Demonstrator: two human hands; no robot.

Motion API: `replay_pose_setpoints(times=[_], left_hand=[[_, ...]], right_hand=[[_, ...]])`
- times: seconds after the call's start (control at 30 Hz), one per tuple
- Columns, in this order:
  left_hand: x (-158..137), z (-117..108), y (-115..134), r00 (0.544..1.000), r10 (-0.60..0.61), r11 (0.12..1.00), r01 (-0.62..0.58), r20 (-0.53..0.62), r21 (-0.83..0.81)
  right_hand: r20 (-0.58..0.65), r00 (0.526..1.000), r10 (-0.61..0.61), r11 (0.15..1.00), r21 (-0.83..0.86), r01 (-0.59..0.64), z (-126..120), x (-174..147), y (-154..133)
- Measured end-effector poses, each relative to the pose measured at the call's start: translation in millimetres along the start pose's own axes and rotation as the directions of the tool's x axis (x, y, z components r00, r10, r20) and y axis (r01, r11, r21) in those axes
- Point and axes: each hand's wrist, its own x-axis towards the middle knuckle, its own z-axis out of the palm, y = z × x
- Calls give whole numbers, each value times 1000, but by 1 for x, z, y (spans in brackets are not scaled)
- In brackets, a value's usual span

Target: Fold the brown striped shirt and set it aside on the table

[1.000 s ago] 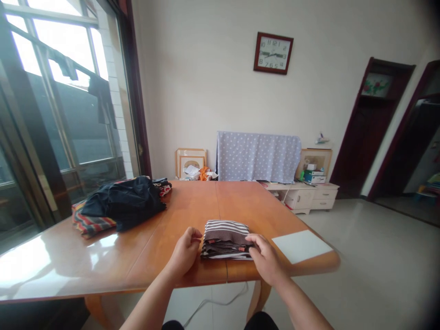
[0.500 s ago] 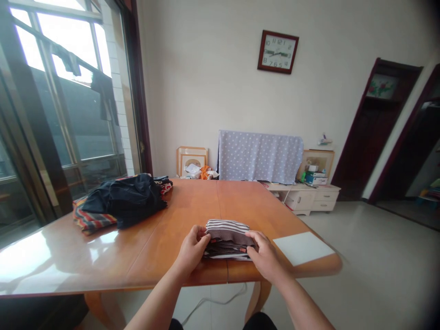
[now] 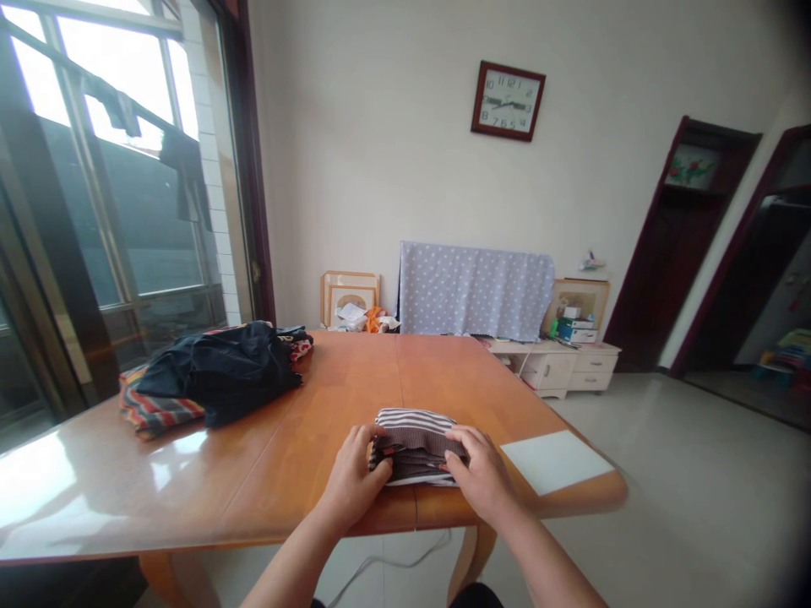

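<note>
A small folded bundle of striped clothing (image 3: pixel 415 443) lies at the near edge of the wooden table. Its top has wide brown-and-white stripes, its front finer dark ones; the garment's kind cannot be made out. My left hand (image 3: pixel 356 469) grips the bundle's left end, thumb in front and fingers behind. At the opposite end my right hand (image 3: pixel 482 469) holds it likewise, thumb on the front folds. Small orange bits show in the folds near both thumbs.
On the table (image 3: pixel 329 397), a pile of dark and plaid clothes (image 3: pixel 221 371) lies at the left. A white sheet (image 3: pixel 557 462) rests by the right corner. Beyond stand a polka-dot cloth-covered object (image 3: pixel 475 287) and a low white cabinet (image 3: pixel 570 370). Glass windows (image 3: pixel 127 194) line the left.
Both thumbs have shifted inward over the bundle's front, and its front folds sit closer together. The camera view has turned slightly.
</note>
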Motion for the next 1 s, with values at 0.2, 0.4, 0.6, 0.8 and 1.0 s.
replay_pose_setpoints(times=[0.2,0.4,0.6,0.8,1.0], left_hand=[[-2,0,-5,994,-90,975,76,-58,-208],[2,-3,-17,928,-298,878,175,-223,-445],[-2,-7,-5,950,-264,911,189,-166,-367],[-8,-5,-9,979,-179,969,158,-94,-192],[-7,-8,1,994,-16,1000,17,-112,13]], right_hand=[[147,981,-123,989,-66,134,5,17,-35],[363,928,-85,980,-136,144,15,22,-41],[421,901,-107,959,-196,205,12,28,-44],[408,910,-76,980,-140,145,10,43,-44],[389,921,28,1000,-3,-30,6,62,-33]])
